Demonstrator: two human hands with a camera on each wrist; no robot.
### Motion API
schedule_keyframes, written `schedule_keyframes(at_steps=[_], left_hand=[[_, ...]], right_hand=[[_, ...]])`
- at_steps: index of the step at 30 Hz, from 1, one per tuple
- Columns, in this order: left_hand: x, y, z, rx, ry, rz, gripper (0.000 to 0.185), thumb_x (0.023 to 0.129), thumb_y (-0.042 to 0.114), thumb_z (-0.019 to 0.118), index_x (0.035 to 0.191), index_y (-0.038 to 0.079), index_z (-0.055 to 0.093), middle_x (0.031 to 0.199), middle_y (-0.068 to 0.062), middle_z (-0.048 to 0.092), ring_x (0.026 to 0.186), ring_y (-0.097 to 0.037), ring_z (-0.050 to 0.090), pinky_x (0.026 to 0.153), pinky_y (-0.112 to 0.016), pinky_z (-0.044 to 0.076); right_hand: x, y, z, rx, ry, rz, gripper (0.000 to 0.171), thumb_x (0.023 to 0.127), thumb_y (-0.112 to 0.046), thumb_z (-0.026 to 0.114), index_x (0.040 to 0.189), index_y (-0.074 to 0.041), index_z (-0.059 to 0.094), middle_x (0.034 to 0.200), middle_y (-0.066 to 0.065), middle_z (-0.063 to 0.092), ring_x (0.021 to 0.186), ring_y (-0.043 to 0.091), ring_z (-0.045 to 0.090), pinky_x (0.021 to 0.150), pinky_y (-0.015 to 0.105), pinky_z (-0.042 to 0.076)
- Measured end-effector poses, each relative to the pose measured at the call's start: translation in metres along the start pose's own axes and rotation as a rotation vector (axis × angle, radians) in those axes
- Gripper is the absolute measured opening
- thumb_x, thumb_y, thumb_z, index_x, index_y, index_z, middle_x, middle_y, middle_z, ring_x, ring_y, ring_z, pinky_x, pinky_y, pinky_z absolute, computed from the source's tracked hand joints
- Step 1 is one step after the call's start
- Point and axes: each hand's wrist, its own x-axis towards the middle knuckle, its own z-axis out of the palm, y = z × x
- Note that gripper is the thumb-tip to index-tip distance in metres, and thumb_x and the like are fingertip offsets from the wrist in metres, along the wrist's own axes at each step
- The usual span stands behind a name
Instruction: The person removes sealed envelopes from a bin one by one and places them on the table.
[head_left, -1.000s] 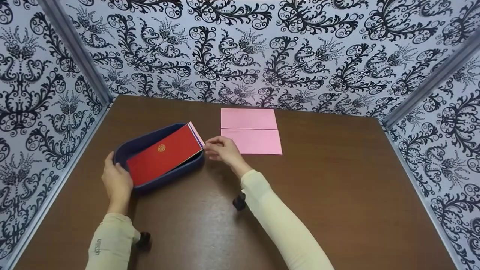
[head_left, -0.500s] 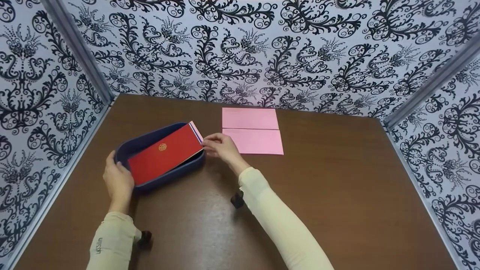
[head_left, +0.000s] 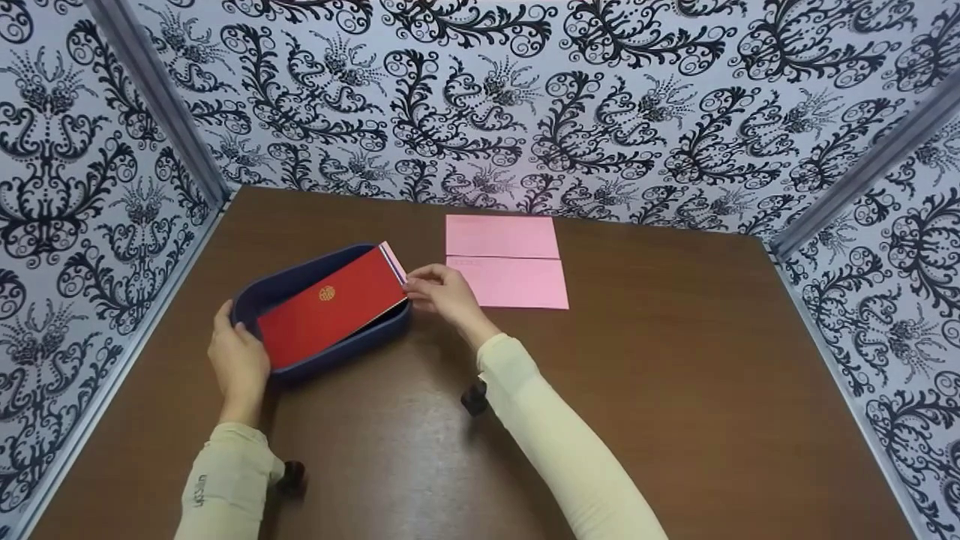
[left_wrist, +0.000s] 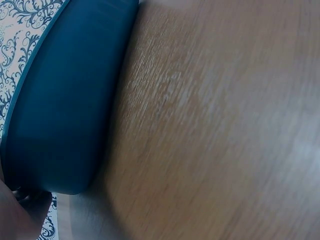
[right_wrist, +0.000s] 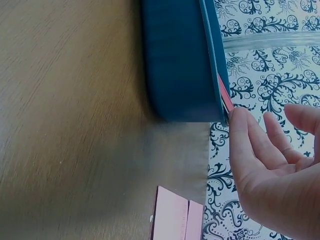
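While tray (head_left: 346, 349) rests on brown table (head_left: 660, 375) | black-scrolled walls (head_left: 495, 105) line three sides

Left grip (head_left: 238, 360) holds the blue tray (head_left: 337, 357); right grip (head_left: 448, 298) touches the red-topped stack (head_left: 330, 309).

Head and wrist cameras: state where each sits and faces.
Head: worn there, facing forward and down at the blue tray; left hand, right hand, sleeves show.
Left wrist: worn there, facing the tray's side; part of that hand shows.
Right wrist: worn there, facing the tray's end; that hand shows.
Head and right wrist share pink paper.
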Motion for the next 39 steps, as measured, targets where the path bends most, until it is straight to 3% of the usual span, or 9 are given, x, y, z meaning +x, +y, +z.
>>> schedule_keyframes(at_steps=[25, 39], left_hand=[[0.0004, -0.0008, 0.0000, 0.005, -0.002, -0.004, 0.049, 0.106, 0.007, 0.030, 0.155, 0.006, 0.031, 0.153, -0.028, 0.040, 0.141, -0.047, 0.037, 0.118, -0.056, 0.030], [0.0008, -0.0007, -0.0003, 0.010, 0.004, 0.007, 0.049, 0.105, 0.006, 0.030, 0.154, 0.005, 0.032, 0.152, -0.030, 0.041, 0.140, -0.049, 0.038, 0.117, -0.056, 0.031]], right_hand=[[-0.0035, 0.0018, -0.0009, -0.051, -0.011, -0.008, 0.024, 0.098, -0.006, 0.059, 0.118, 0.006, 0.062, 0.118, 0.026, 0.070, 0.102, 0.031, 0.073, 0.092, 0.039, 0.059], [-0.0092, 0.0016, -0.0005, -0.069, -0.036, -0.045, 0.028, 0.097, -0.004, 0.059, 0.123, 0.010, 0.061, 0.121, 0.029, 0.067, 0.105, 0.036, 0.071, 0.096, 0.044, 0.056]])
